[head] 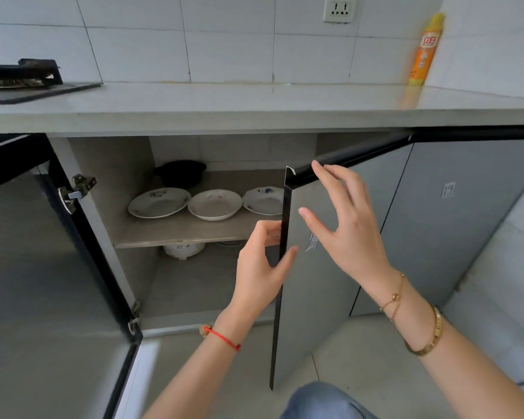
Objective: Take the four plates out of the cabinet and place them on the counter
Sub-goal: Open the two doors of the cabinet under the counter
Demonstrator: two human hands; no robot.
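Three white plates show on the cabinet's middle shelf (179,234): a left plate (159,202), a middle plate (214,204) and a right plate (262,199) partly hidden by the right door. My left hand (259,261) pinches the free edge of the right cabinet door (315,297), thumb on the outside. My right hand (342,219) hovers open just in front of that door's upper part, fingers spread, holding nothing. The left door (43,267) stands wide open. The pale counter (224,107) runs above.
A black stove (22,77) sits on the counter's left end and an orange spray bottle (425,49) at the back right. A dark pot (180,173) stands behind the plates. A white cooker (183,249) sits under the shelf. My knee (321,400) is low in front.
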